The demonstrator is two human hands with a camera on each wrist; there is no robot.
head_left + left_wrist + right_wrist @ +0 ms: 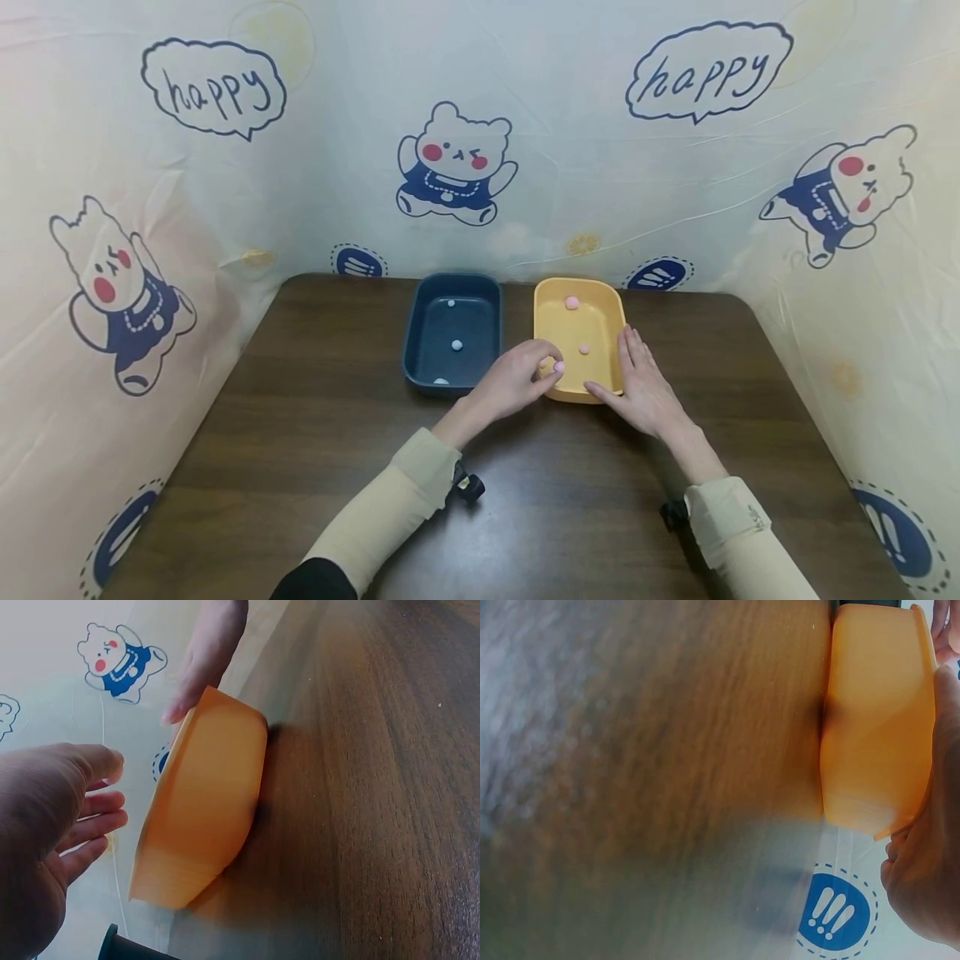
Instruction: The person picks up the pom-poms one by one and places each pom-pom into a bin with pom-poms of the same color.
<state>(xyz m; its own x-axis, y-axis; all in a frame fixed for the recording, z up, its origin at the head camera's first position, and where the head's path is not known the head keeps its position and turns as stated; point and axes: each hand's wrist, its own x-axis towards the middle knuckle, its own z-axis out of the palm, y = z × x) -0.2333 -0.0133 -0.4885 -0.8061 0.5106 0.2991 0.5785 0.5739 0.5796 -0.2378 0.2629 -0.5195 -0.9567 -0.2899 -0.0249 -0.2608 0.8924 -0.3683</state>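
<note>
My left hand (pixel 513 382) is over the left front part of a yellow tray (pixel 611 312), pinching a small pink ball (pixel 558 367) between thumb and fingertips. Two more pink balls lie in this tray, a larger one (pixel 572 302) at the back and a smaller one (pixel 584 349) near the middle. My right hand (pixel 647 396) rests against the tray's right front corner, fingers straight along the right side and thumb at the front rim. In the right wrist view, the same hand (pixel 930 877) lies along the rim of the yellow tray (pixel 877 720).
Left of the yellow tray stands a dark blue tray (pixel 415 333) holding pale balls, among them one (pixel 457 345) near its middle. Both trays sit at the back of a brown wooden table (pixel 300 450). A printed cloth (pixel 570 183) rises behind and at the sides.
</note>
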